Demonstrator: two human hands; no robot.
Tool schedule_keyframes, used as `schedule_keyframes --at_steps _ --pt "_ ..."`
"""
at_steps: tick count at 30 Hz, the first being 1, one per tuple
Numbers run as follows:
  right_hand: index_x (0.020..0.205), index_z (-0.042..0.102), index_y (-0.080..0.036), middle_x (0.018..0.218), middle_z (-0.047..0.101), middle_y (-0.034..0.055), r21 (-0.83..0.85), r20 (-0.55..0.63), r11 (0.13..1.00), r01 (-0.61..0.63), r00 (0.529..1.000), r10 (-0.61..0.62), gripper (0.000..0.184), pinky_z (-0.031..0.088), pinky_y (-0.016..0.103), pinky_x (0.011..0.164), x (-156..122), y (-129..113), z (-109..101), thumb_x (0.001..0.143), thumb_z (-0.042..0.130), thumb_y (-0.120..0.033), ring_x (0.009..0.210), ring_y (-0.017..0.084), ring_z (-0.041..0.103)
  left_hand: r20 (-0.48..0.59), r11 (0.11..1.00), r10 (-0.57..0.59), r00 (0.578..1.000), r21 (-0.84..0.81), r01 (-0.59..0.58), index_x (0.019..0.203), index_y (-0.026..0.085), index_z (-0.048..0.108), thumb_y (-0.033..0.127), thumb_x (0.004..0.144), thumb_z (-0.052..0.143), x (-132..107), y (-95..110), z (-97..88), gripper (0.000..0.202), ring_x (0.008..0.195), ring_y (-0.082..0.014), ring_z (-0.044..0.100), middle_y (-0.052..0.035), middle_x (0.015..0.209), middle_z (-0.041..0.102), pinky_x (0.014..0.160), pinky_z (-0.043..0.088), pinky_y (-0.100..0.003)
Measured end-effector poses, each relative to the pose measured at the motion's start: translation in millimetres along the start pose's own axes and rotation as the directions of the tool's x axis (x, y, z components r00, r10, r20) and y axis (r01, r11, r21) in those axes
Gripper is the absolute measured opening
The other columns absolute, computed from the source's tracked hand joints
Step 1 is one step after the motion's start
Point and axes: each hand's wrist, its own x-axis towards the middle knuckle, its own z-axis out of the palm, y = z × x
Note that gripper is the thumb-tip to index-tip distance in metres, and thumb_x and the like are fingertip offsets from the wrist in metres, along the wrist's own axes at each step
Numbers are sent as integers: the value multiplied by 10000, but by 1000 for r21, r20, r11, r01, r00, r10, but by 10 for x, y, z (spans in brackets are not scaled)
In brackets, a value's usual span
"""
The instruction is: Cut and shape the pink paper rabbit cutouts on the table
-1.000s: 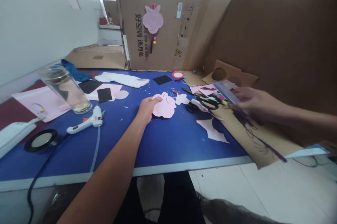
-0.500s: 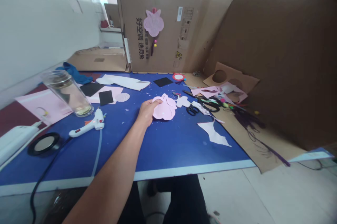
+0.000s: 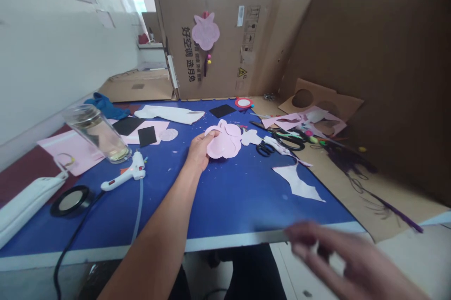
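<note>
Over the middle of the table, my left hand (image 3: 201, 150) pinches the left edge of a pink scalloped cutout (image 3: 225, 142), flower-like and apparently layered. Just right of it lies a smaller pale cutout (image 3: 251, 137) beside black-handled scissors (image 3: 265, 149). My right hand (image 3: 327, 253) is at the lower right, off the table's front edge, smeared by motion. A gap shows between its thumb and fingers, and nothing is visible in it. A white glue gun (image 3: 125, 174) rests left of my left forearm.
At the left stand a clear glass of liquid (image 3: 102, 135), a tape roll (image 3: 70, 201) and a white case (image 3: 30, 203). Paper scraps (image 3: 299, 185) and cardboard with round holes (image 3: 319, 103) lie right. Behind, a cardboard panel (image 3: 260, 32) bears a hanging pink cutout (image 3: 205, 32).
My right hand has come into view at the lower right. My left hand still holds the pink cutout in nearly the same place; the view has shifted slightly.
</note>
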Motion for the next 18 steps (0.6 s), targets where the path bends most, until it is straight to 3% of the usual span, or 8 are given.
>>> schedule_keyframes --at_steps 2,4,6,8,10,14,18 --pt "1090 799 -418 1073 796 66 55 -266 997 55 963 -38 271 604 424 668 603 -283 -205 879 723 -570 930 337 745 -8 999 17 1000 -40 -17 847 142 790 453 577 953 23 11 -27 442 782 -211 718 -88 872 788 753 557 -333" --pt "1062 794 -336 1015 788 72 187 -393 970 152 917 -68 327 597 396 703 1276 -508 -334 843 753 -575 904 301 735 -35 995 40 999 -91 -43 846 151 787 456 574 958 44 25 -46 444 811 -209 727 -75 882 792 788 562 -333" --pt "1155 763 -277 995 782 78 395 -320 906 152 947 -20 457 591 367 717 1892 -625 -334 787 814 -545 893 271 728 -68 988 66 996 -138 -75 843 155 789 443 571 964 61 38 -59 433 833 -206 733 -69 886 799 812 564 -324" --pt "1141 747 -256 1038 787 81 559 -177 828 56 983 52 529 582 328 682 2345 -647 -227 703 893 -513 894 251 731 -98 982 82 992 -162 -97 849 156 797 429 573 965 68 47 -67 423 848 -211 737 -74 895 805 819 566 -322" --pt "1041 755 -242 1043 793 84 664 -44 747 -37 995 89 495 575 304 658 2603 -616 -80 655 931 -497 869 235 734 -121 982 83 989 -159 -102 860 157 806 432 574 962 64 51 -68 426 857 -223 739 -85 908 810 813 565 -328" --pt "968 766 -233 939 796 38 755 -27 655 -29 997 75 473 582 297 677 2731 -525 138 590 966 -435 776 195 717 -140 990 72 988 -111 -88 861 149 814 466 550 968 28 59 -47 470 846 -229 735 -104 913 810 794 552 -329" --pt "936 757 -215 826 772 12 788 -62 615 23 997 43 485 587 323 683 2746 -444 196 558 969 -434 689 180 689 -126 998 51 991 -32 -56 877 151 827 448 555 972 -11 73 -11 461 797 -216 720 -96 901 808 741 538 -315"
